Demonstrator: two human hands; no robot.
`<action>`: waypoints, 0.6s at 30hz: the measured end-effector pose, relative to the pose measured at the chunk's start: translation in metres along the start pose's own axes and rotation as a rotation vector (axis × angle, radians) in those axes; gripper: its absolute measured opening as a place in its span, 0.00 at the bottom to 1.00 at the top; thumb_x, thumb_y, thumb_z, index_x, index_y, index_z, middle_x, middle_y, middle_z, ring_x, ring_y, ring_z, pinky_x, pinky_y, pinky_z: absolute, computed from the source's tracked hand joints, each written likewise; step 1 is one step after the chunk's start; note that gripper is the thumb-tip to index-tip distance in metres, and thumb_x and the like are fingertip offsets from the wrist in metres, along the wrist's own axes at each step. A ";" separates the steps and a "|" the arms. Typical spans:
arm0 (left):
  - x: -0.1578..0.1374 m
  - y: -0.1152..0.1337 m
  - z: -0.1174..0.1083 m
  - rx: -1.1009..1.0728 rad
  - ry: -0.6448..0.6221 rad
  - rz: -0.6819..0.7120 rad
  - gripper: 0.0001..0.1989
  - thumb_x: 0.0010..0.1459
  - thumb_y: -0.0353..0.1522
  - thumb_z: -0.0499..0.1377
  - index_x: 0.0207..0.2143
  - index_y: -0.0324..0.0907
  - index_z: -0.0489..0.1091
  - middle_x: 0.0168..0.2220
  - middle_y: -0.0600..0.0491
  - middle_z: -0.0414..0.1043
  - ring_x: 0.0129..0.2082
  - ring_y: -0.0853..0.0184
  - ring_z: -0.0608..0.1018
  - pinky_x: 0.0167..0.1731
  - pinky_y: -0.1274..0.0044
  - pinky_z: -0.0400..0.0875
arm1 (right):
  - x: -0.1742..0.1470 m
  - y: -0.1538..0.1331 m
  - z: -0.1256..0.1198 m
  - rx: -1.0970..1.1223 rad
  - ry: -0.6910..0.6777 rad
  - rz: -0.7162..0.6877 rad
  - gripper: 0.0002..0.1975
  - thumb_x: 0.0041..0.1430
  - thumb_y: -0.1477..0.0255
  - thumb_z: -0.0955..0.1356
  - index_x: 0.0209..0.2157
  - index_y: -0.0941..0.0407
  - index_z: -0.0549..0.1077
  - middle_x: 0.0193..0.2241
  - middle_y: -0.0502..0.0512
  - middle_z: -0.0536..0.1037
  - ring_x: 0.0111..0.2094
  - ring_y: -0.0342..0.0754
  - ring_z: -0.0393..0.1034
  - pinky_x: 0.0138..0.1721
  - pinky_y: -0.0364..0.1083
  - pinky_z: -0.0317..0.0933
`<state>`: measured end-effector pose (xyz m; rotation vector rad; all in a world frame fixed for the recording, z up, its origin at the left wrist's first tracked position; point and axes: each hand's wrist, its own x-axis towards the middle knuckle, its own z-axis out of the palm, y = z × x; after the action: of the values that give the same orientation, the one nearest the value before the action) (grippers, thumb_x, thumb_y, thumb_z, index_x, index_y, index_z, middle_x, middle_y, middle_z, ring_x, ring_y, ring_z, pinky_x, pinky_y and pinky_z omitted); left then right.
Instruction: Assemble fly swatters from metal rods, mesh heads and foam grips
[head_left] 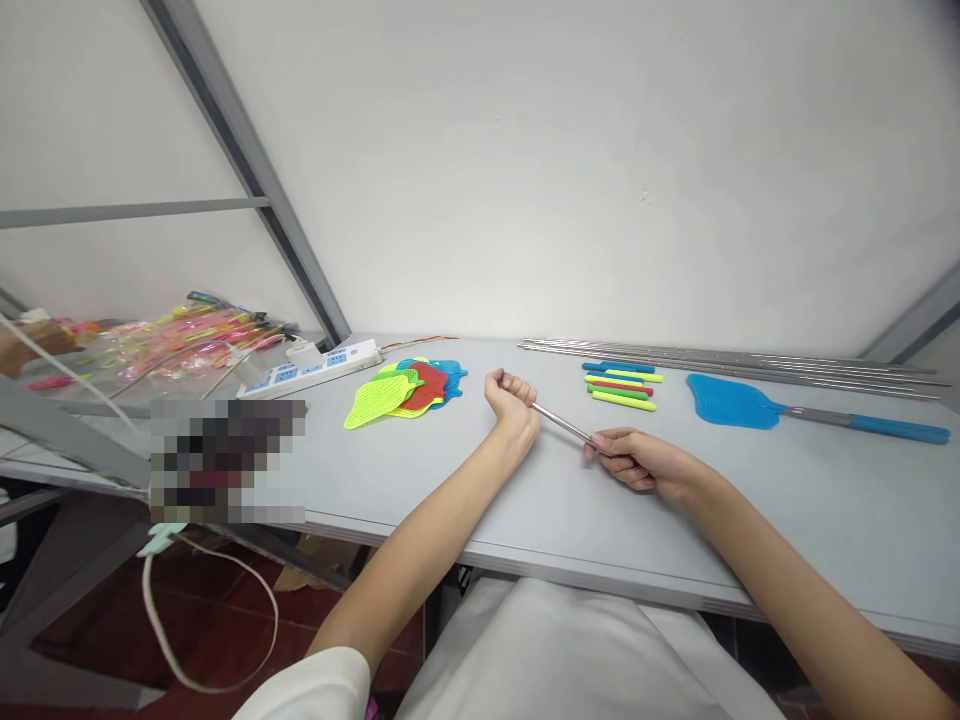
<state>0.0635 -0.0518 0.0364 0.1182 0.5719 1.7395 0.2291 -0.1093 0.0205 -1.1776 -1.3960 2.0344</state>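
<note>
A short silver metal rod [561, 422] slants between my hands above the grey table. My left hand [513, 408] is closed in a fist round its upper left end, which is hidden inside the fingers. My right hand [637, 460] pinches the rod's lower right end between thumb and fingers. Left of my hands lies an overlapping pile of perforated fly swatter heads, with a yellow-green head [375, 398], a red head [426, 388] and blue ones [453, 374]. Several coloured plastic handles [622, 399] lie side by side beyond my right hand.
A whole blue fly swatter [735, 402] lies at the right. Long thin metal rods [720, 362] run along the wall. A white power strip [315, 370] stands at the left, near a blurred-out patch [225, 460]. Bagged colourful items [187, 340] lie beyond the metal frame.
</note>
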 end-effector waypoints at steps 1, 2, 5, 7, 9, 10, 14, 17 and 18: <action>0.000 -0.001 0.000 -0.001 0.003 0.002 0.14 0.45 0.31 0.47 0.14 0.41 0.43 0.10 0.63 0.35 0.08 0.79 0.44 0.09 0.81 0.38 | 0.000 0.000 0.000 0.003 -0.002 0.005 0.12 0.51 0.63 0.61 0.28 0.59 0.65 0.13 0.40 0.45 0.13 0.33 0.33 0.11 0.37 0.28; 0.000 -0.002 -0.001 -0.002 0.004 0.004 0.14 0.45 0.31 0.47 0.14 0.41 0.43 0.10 0.63 0.35 0.08 0.79 0.44 0.09 0.81 0.37 | 0.000 0.000 -0.001 0.007 -0.005 0.008 0.12 0.51 0.63 0.61 0.28 0.59 0.65 0.13 0.40 0.45 0.13 0.33 0.33 0.11 0.37 0.28; -0.002 -0.004 -0.001 -0.001 0.005 0.002 0.13 0.44 0.31 0.47 0.14 0.41 0.43 0.10 0.63 0.35 0.08 0.79 0.43 0.09 0.81 0.37 | 0.001 0.001 -0.002 0.019 -0.011 0.015 0.12 0.50 0.63 0.61 0.28 0.59 0.65 0.13 0.40 0.45 0.12 0.33 0.33 0.10 0.36 0.28; -0.003 -0.005 -0.001 0.002 0.003 -0.003 0.13 0.44 0.31 0.47 0.14 0.41 0.42 0.10 0.63 0.35 0.08 0.79 0.43 0.09 0.81 0.37 | 0.001 0.001 -0.002 0.019 -0.011 0.018 0.12 0.50 0.63 0.61 0.28 0.59 0.64 0.13 0.40 0.45 0.12 0.33 0.33 0.10 0.36 0.28; -0.005 -0.006 -0.001 0.006 0.001 -0.008 0.14 0.44 0.31 0.47 0.14 0.41 0.42 0.10 0.63 0.35 0.08 0.79 0.43 0.10 0.81 0.37 | 0.001 0.001 -0.001 0.018 -0.004 0.017 0.12 0.50 0.63 0.61 0.28 0.59 0.64 0.13 0.40 0.45 0.12 0.33 0.33 0.10 0.36 0.28; -0.005 -0.007 -0.001 0.008 0.001 -0.010 0.14 0.44 0.31 0.47 0.14 0.41 0.42 0.10 0.63 0.35 0.08 0.79 0.43 0.10 0.81 0.37 | 0.001 0.001 -0.001 0.018 -0.001 0.016 0.12 0.50 0.63 0.61 0.28 0.59 0.64 0.13 0.40 0.45 0.12 0.33 0.33 0.10 0.36 0.28; -0.008 -0.009 -0.002 0.013 0.002 -0.013 0.14 0.44 0.31 0.47 0.14 0.41 0.42 0.10 0.63 0.35 0.08 0.79 0.43 0.10 0.81 0.37 | 0.000 0.000 0.000 0.019 -0.002 0.019 0.12 0.50 0.63 0.61 0.28 0.59 0.64 0.13 0.40 0.44 0.12 0.33 0.33 0.10 0.36 0.28; -0.010 -0.011 -0.002 0.016 0.005 -0.013 0.14 0.44 0.31 0.47 0.14 0.41 0.42 0.10 0.63 0.35 0.07 0.79 0.43 0.10 0.81 0.37 | 0.000 0.000 0.000 0.014 0.000 0.022 0.12 0.50 0.63 0.61 0.27 0.58 0.64 0.13 0.40 0.45 0.12 0.33 0.33 0.10 0.36 0.28; -0.010 -0.011 -0.002 0.017 0.006 -0.014 0.14 0.44 0.31 0.47 0.14 0.41 0.42 0.10 0.64 0.35 0.07 0.79 0.43 0.10 0.81 0.38 | 0.000 -0.001 0.000 0.013 0.002 0.024 0.11 0.50 0.64 0.61 0.27 0.58 0.64 0.13 0.40 0.45 0.12 0.33 0.33 0.10 0.36 0.28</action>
<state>0.0752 -0.0609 0.0319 0.1208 0.5907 1.7218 0.2289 -0.1092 0.0210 -1.1960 -1.3715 2.0549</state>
